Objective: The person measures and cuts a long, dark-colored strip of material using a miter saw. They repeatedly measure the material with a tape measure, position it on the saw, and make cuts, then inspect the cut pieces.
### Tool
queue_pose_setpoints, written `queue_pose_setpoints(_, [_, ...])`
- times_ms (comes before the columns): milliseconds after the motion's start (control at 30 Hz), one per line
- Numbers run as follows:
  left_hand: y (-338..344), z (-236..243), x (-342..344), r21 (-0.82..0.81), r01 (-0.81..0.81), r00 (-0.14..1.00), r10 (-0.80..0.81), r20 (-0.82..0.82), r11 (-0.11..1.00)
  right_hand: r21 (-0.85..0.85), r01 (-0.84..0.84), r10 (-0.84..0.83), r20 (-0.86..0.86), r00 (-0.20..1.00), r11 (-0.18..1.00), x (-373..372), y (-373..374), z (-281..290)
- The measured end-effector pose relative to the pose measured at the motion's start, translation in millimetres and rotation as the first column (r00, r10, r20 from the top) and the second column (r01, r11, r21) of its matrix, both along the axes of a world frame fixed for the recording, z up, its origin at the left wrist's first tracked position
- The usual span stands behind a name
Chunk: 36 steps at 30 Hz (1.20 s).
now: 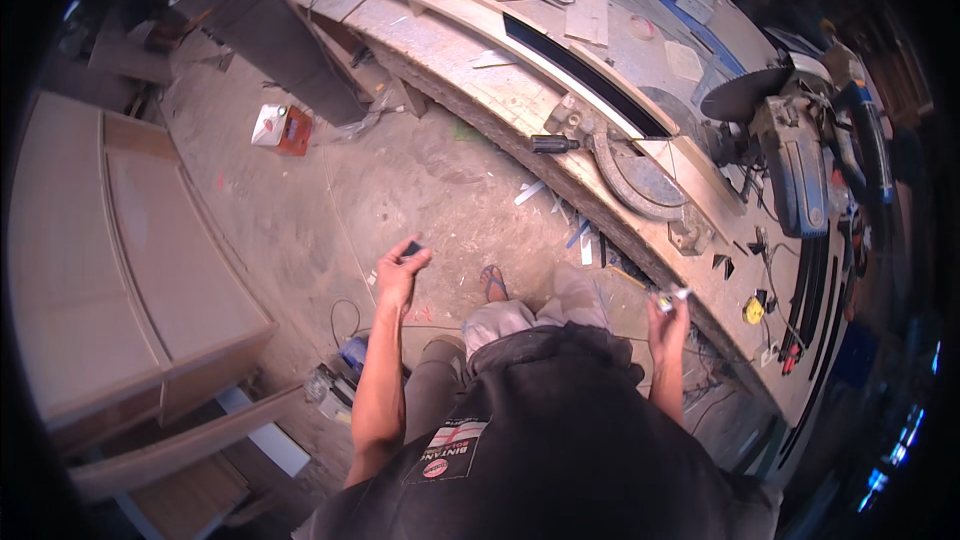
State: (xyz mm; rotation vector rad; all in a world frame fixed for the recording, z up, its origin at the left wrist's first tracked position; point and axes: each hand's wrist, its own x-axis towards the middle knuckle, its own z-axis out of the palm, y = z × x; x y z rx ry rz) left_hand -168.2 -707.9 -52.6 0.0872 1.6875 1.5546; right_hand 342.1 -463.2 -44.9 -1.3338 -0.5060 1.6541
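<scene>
My left hand [400,268] is held out over the floor, its fingers closed on a small flat black piece [412,249]. Close to the workbench's front edge is my right hand [667,325], gripping a small thing with a whitish tip [682,294]; it may be a little tube or bottle, but it is too small to be sure. On the bench [450,90], a mitre saw [790,155] with a round dark blade stands to the right of my right hand. A pale wooden board and a long black strip [580,70] lie across the saw's base [640,190].
Small black offcuts [723,265], a yellow tape measure [753,310] and long black strips [823,310] lie at the bench's right end. A red and white box [283,130] stands on the floor. Wooden cabinet panels [130,270] fill the left. A tall dark cylinder [270,35] leans beyond.
</scene>
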Motion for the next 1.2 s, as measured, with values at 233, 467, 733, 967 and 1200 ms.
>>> queue_pose_setpoints(233, [16,25,-55,0.227,-0.223,0.973,0.23,-0.003,0.948,0.033,-0.262,0.264,-0.089,0.96,0.964,-209,22,34])
queue_pose_setpoints(467, [58,9,-85,0.198,-0.158,0.986,0.165,-0.02,0.967,0.246,-0.47,0.447,0.146,0.882,0.847,-324,58,42])
queue_pose_setpoints(733, [156,38,-157,0.178,0.043,0.999,-0.044,0.0,0.983,0.222,-0.367,0.367,0.041,0.929,0.903,-422,124,39])
queue_pose_setpoints(967, [259,53,-227,0.023,0.439,0.862,-0.415,-0.291,0.898,0.506,-0.167,0.147,0.08,0.986,0.846,-472,191,69])
queue_pose_setpoints(1200, [393,68,-291,0.009,0.731,0.546,-0.577,-0.607,0.682,0.534,-0.293,-0.076,0.565,0.822,0.793,-482,213,107])
